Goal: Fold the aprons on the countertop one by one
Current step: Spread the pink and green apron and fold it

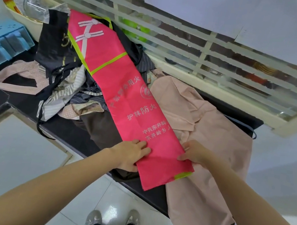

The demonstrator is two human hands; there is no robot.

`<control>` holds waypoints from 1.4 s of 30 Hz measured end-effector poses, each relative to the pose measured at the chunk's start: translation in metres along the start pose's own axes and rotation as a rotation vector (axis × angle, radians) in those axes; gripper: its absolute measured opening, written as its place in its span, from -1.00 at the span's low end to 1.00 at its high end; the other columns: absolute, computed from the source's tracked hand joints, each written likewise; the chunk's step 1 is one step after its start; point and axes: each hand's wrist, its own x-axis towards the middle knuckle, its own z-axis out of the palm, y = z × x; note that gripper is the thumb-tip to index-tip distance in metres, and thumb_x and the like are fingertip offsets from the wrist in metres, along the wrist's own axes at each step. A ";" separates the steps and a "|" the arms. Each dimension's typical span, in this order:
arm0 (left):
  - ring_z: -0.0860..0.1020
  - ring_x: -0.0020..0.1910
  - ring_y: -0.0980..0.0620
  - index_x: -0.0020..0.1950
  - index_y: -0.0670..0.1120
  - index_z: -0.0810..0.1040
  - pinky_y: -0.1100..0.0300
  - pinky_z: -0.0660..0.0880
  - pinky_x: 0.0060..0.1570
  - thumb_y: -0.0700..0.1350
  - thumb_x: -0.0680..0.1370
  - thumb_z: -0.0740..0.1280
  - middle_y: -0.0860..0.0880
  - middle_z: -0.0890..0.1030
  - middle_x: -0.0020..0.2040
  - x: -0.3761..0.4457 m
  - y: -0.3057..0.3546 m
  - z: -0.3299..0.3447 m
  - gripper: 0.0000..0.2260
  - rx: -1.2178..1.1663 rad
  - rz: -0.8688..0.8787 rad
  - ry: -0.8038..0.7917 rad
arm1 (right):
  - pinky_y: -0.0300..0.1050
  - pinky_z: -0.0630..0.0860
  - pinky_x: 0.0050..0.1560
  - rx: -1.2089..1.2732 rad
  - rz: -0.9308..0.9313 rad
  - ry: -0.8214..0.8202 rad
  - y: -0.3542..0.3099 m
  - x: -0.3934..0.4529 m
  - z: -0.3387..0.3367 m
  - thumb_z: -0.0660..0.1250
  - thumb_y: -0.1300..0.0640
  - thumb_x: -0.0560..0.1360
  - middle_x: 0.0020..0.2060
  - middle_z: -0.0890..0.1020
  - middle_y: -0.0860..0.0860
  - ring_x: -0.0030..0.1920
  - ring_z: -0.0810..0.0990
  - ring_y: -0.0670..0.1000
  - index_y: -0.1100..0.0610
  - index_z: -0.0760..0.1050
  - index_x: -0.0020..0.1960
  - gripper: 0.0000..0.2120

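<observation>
The pink apron (124, 96) is lying as a long narrow strip, folded lengthwise, running from about eleven o'clock down to five o'clock across the dark countertop (73, 135). It is resting on top of the heap of other aprons, and its near end is hanging just past the counter's front edge.

The left hand (132, 154) is lying flat on the strip's left edge at about six o'clock, fingers spread loosely and pressing down. That looks like a pin, keeping the slippery fabric from sliding while the layers are lined up. The right hand (194, 152) is at the opposite edge, thumb on top and fingers tucked underneath, pinching the fabric's border. Holding both long edges this way is squaring the strip before it is doubled end over end, I would say.

Under the strip on the right, a pale peach apron (215, 143) is draping off the counter toward four o'clock. At nine to ten o'clock, a black apron (56, 46) and striped and dotted ones are lying tangled, straps trailing over the edge. They are waiting their turn, so the job seems to be at an early stage.

The strip is sitting on lumpy cloth, so any crosswise fold may come out uneven.
</observation>
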 end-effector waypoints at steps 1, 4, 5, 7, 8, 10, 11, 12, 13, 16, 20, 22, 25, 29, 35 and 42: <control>0.36 0.20 -0.15 0.39 -0.12 0.24 -0.01 0.42 0.11 0.06 0.51 0.29 -0.14 0.31 0.30 -0.002 0.002 0.004 -0.48 0.011 0.020 0.018 | 0.03 0.48 0.12 -0.003 0.000 0.013 0.002 0.001 0.003 0.40 0.32 0.41 0.11 0.56 0.28 0.08 0.55 0.20 0.43 0.50 0.14 -0.67; 0.39 0.19 -0.23 0.36 -0.06 0.21 -0.09 0.53 -0.02 0.06 0.43 0.36 -0.20 0.37 0.32 -0.011 0.009 0.013 -0.41 -0.029 0.120 0.098 | 0.07 0.48 0.13 0.033 0.026 -0.003 0.009 0.006 0.009 0.29 0.39 0.46 0.08 0.55 0.27 -0.01 0.53 0.14 0.41 0.46 0.17 -0.72; 0.42 0.20 -0.26 0.38 -0.06 0.24 -0.10 0.55 -0.01 0.10 0.41 0.39 -0.22 0.40 0.33 -0.014 0.010 0.016 -0.37 -0.042 0.146 0.105 | 0.06 0.50 0.11 0.111 0.054 -0.038 0.009 0.006 0.010 0.23 0.42 0.49 0.07 0.55 0.27 -0.04 0.53 0.13 0.41 0.44 0.17 -0.74; 0.51 0.20 -0.19 0.37 -0.11 0.42 0.02 0.54 0.09 0.27 0.33 0.41 -0.20 0.48 0.31 -0.020 0.014 0.023 -0.27 0.081 0.146 0.129 | -0.05 0.60 -0.10 0.329 0.091 -0.170 0.008 0.003 0.008 0.13 0.47 0.53 -0.06 0.58 0.25 -0.21 0.60 0.08 0.40 0.43 0.09 -0.82; 0.58 0.13 -0.10 0.29 -0.11 0.53 0.12 0.53 0.07 0.37 0.25 0.41 -0.15 0.57 0.22 -0.018 0.016 0.026 -0.23 0.170 0.115 0.147 | -0.13 0.60 -0.28 0.435 0.102 -0.239 0.008 0.003 0.005 0.11 0.47 0.55 -0.15 0.58 0.22 -0.33 0.61 0.03 0.38 0.44 0.02 -0.85; 0.64 -0.01 0.00 0.15 -0.08 0.63 0.23 0.55 -0.02 0.37 0.17 0.47 -0.07 0.66 0.08 -0.016 0.025 0.019 -0.28 0.128 0.082 0.203 | -0.22 0.53 -0.44 0.563 0.131 -0.298 0.005 0.000 -0.001 0.10 0.43 0.57 -0.24 0.55 0.19 -0.45 0.59 -0.02 0.34 0.43 -0.06 -0.85; 0.64 0.01 -0.02 0.17 -0.10 0.62 0.23 0.55 0.00 0.26 0.22 0.52 -0.08 0.65 0.09 -0.012 0.028 0.017 -0.35 0.063 0.080 0.245 | -0.22 0.54 -0.45 0.601 0.147 -0.287 0.004 0.000 -0.004 0.10 0.41 0.57 -0.24 0.55 0.19 -0.45 0.60 -0.02 0.33 0.43 -0.06 -0.86; 0.59 0.13 -0.05 0.27 -0.13 0.55 0.23 0.49 0.11 0.11 0.34 0.50 -0.11 0.59 0.20 -0.009 0.028 0.012 -0.42 -0.032 0.048 0.274 | -0.21 0.56 -0.43 0.624 0.147 -0.244 0.002 0.000 -0.006 0.10 0.39 0.57 -0.23 0.55 0.20 -0.42 0.61 -0.01 0.33 0.44 -0.05 -0.86; 0.47 0.29 -0.07 0.40 -0.14 0.40 0.21 0.37 0.27 -0.02 0.48 0.39 -0.11 0.46 0.36 -0.006 0.025 0.011 -0.48 -0.091 0.018 0.232 | -0.18 0.59 -0.39 0.595 0.117 -0.178 0.003 0.004 -0.008 0.11 0.38 0.57 -0.18 0.55 0.22 -0.37 0.61 0.02 0.34 0.45 0.00 -0.85; 0.22 0.42 -0.05 0.50 -0.08 0.24 0.27 0.11 0.38 -0.09 0.63 0.15 -0.01 0.26 0.49 -0.005 0.009 0.010 -0.58 -0.343 -0.020 0.084 | -0.38 0.48 -0.27 0.200 -0.126 0.093 0.006 0.009 -0.022 0.08 0.49 0.49 0.06 0.54 0.29 -0.07 0.55 0.18 0.33 0.45 0.23 -0.63; 0.30 0.16 0.03 0.33 -0.16 0.39 0.32 0.21 0.23 0.01 0.64 0.13 -0.01 0.38 0.16 -0.008 -0.003 0.005 -0.65 -0.753 -0.231 0.031 | -0.46 0.19 0.02 -0.375 -0.392 -0.056 -0.005 -0.003 -0.025 0.18 0.51 0.41 0.26 0.42 0.14 0.31 0.34 0.08 0.22 0.39 0.36 -0.45; 0.37 0.13 0.01 0.25 -0.20 0.40 0.32 0.27 0.13 0.03 0.63 0.15 -0.01 0.39 0.11 -0.008 -0.007 0.003 -0.65 -0.866 -0.299 0.017 | -0.36 0.21 0.05 -0.465 -0.436 -0.094 -0.014 -0.004 -0.018 0.29 0.42 0.42 0.12 0.49 0.15 0.22 0.38 0.09 0.29 0.54 0.15 -0.69; 0.50 0.01 0.00 0.07 -0.18 0.51 0.30 0.39 -0.04 0.00 0.60 0.24 -0.03 0.54 0.00 -0.010 -0.016 0.003 -0.75 -0.986 -0.290 0.003 | -0.23 0.28 -0.20 -0.426 -0.430 -0.059 -0.026 -0.002 -0.016 0.33 0.32 0.47 -0.31 0.45 -0.01 -0.18 0.45 0.03 0.13 0.42 -0.33 -0.76; 0.59 -0.07 0.05 0.11 -0.21 0.54 0.35 0.53 -0.05 -0.19 0.56 0.31 -0.08 0.60 -0.02 -0.025 -0.021 0.002 -0.84 -1.401 -0.343 0.008 | -0.17 0.30 -0.16 -0.346 -0.420 -0.053 -0.035 0.005 -0.011 0.26 0.19 0.57 -0.16 0.57 0.17 -0.16 0.46 0.01 0.27 0.55 0.03 -0.83; 0.61 0.09 0.04 0.23 -0.12 0.52 0.19 0.52 0.17 -0.17 0.55 0.33 -0.05 0.65 0.10 -0.043 -0.023 0.013 -0.75 -1.779 -0.426 -0.119 | -0.28 0.32 -0.38 -0.417 -0.269 0.053 -0.036 0.022 0.019 0.17 0.05 0.61 -0.37 0.35 -0.08 -0.07 0.48 0.05 0.02 0.24 -0.35 -0.64; 0.52 -0.02 0.03 0.26 -0.19 0.39 0.37 0.52 -0.16 -0.38 0.44 0.40 -0.06 0.54 0.01 -0.035 -0.004 0.024 -0.58 -1.634 -0.654 0.199 | -0.09 0.64 -0.29 0.474 -0.031 -0.151 -0.028 0.016 0.027 0.23 0.16 0.59 0.14 0.53 0.16 0.07 0.55 0.15 0.24 0.43 0.27 -0.71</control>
